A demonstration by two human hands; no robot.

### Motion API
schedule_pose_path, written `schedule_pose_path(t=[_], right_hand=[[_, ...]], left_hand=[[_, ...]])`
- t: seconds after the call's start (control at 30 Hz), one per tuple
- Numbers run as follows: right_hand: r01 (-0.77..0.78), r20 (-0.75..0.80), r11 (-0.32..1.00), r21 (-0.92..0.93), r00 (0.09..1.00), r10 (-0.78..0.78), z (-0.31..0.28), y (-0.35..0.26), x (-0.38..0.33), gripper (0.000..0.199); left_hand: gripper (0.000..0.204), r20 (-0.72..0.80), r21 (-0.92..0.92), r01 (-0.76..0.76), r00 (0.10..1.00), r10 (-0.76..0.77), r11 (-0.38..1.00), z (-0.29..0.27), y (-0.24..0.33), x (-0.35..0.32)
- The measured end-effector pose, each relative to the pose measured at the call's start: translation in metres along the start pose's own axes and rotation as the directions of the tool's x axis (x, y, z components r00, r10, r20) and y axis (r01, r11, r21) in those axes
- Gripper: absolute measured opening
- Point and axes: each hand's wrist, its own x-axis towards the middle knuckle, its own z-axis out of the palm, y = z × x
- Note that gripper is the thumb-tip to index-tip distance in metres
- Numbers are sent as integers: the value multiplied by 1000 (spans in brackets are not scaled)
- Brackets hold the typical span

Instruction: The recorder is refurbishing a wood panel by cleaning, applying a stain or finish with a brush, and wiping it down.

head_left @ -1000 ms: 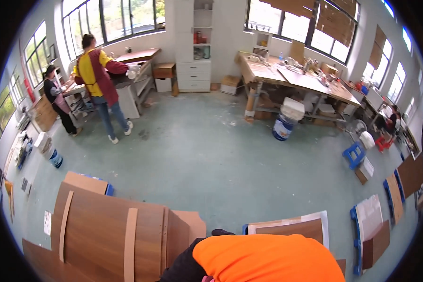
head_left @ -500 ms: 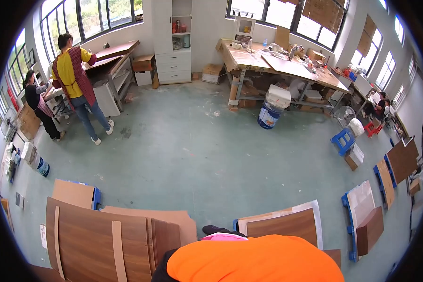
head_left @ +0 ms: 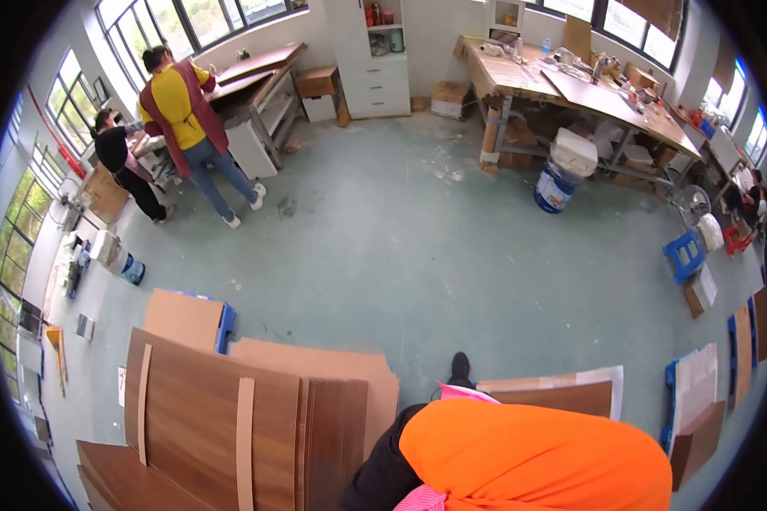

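Note:
Neither of my hands shows; my orange top (head_left: 537, 451) fills the lower middle and right. A black-clothed limb (head_left: 382, 468) shows at its left side, with pink cloth (head_left: 422, 498) beside it. One dark shoe (head_left: 459, 368) stands on the floor ahead of me. Left of me lies a stack of brown wood-grain panels (head_left: 196, 409), with two narrow cardboard strips (head_left: 245, 434) lying across the top one. A flat cardboard sheet (head_left: 337, 359) sticks out beyond the stack. Another brown wood-grain panel (head_left: 562, 398) lies in front of me to the right, partly hidden by my body.
Two people (head_left: 179, 111) stand at a workbench (head_left: 260, 77) on the far left. A cluttered worktable (head_left: 520, 81) is at the far right, a blue bucket (head_left: 556, 189) by it. Blue stool (head_left: 683, 255) and panel-loaded pallets (head_left: 693, 387) line the right.
The view has swung, so the room sits further right and higher in it. More of the panel stack and of my black-clothed limb shows; the shoe now points away from me.

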Motion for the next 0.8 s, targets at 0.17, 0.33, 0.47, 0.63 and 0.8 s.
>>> schedule_pose_path(t=[0.17, 0.33, 0.47, 0.63, 0.8], right_hand=[[379, 513, 925, 20, 791, -335, -135, -130, -180, 51], [49, 160, 985, -165, 987, -22, -238, -158, -353, 36], [2, -137, 994, -110, 990, -17, -296, -184, -461, 33], [-51, -425, 986, -160, 905, -22, -372, -211, -592, 39], [-172, -564, 975, -138, 823, 65, -435, -209, -749, 40]], left_hand=[[30, -297, -139, 347, 879, -373, 928, 24, 16, -195], [30, -257, -105, 313, 908, -330, 944, 94, 169, -78], [32, -231, -48, 345, 909, -347, 937, 131, 271, -22], [34, -202, 81, 380, 912, -358, 921, 147, 405, 58], [37, -86, 227, 344, 939, -333, 911, 228, 569, 201]])
